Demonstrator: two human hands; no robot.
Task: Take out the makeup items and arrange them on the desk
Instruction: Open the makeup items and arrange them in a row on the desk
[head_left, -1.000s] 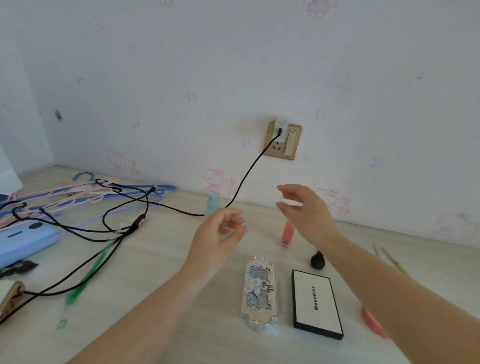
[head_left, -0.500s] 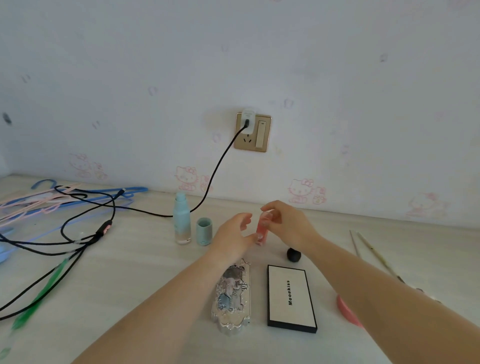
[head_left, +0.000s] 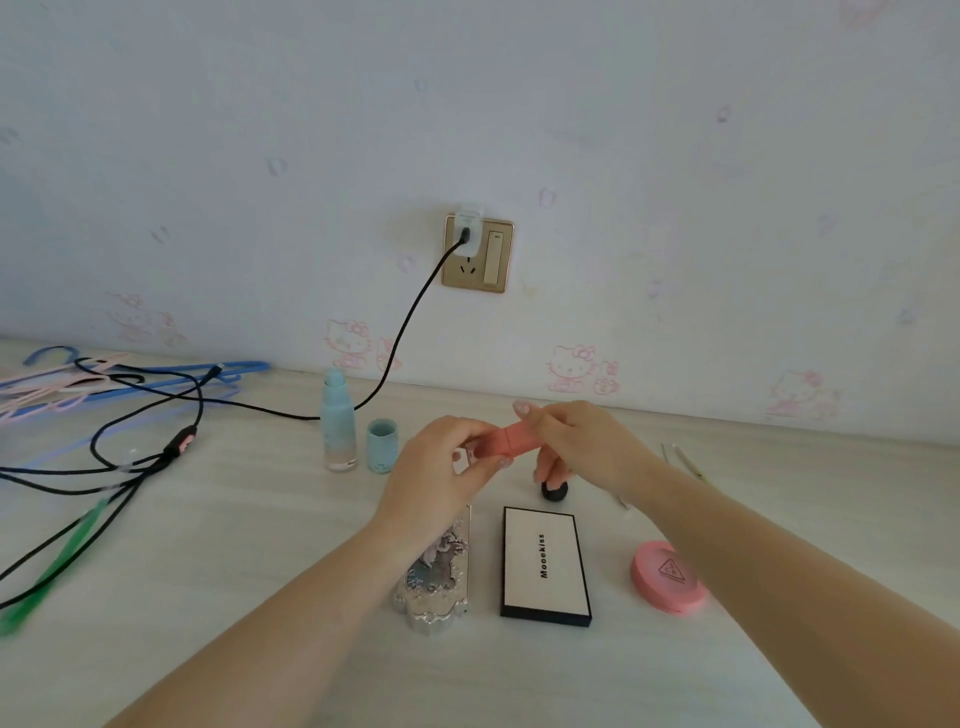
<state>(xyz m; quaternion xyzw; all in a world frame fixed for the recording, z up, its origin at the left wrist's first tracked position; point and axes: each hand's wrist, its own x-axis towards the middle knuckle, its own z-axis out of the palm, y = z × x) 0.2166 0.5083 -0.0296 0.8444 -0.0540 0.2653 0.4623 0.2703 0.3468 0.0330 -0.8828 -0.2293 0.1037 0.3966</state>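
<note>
Both hands, left (head_left: 439, 470) and right (head_left: 582, 447), grip a coral tube (head_left: 506, 439), tilted, above the pale worktop (head_left: 234, 545) below a papered wall (head_left: 675, 182).

the left hand (head_left: 441, 462) and forearm hide much of the ornate silver case (head_left: 441, 582).

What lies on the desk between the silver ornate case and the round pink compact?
The white Mooekiss palette lies flat between the silver ornate case and the round pink compact, apart from both. The head view shows it.
</note>
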